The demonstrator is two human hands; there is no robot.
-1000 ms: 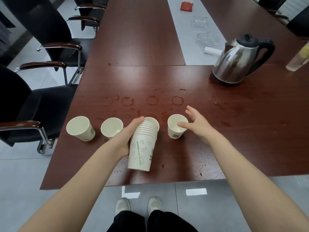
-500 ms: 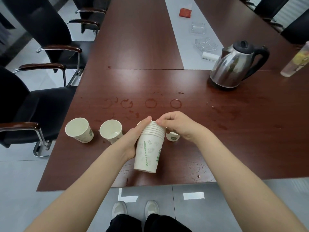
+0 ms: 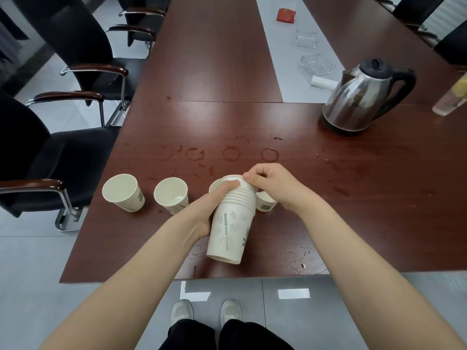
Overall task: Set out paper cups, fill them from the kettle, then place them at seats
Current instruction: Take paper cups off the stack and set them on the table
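Above the desk's (image 3: 252, 127) near edge, head view: the left hand (image 3: 209, 205) holds the stack of paper cups (image 3: 231, 223) tilted, its fingers curled round the side. The right hand (image 3: 273, 184), open a second ago beside the set-down cup (image 3: 265, 204) just right of the stack, has returned; its fingers (image 3: 249, 176) pinch the top rim. Left of the stack stand a nearer cup (image 3: 171, 195) and an outer cup (image 3: 123, 192). Another cup is likely being peeled off. The kettle (image 3: 358, 99), far right of the stack, waits untouched.

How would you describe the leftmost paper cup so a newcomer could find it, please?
On the dark red table, look at the left edge beside the nearest black armchair. The leftmost cup ends the row there, farthest from the kettle.
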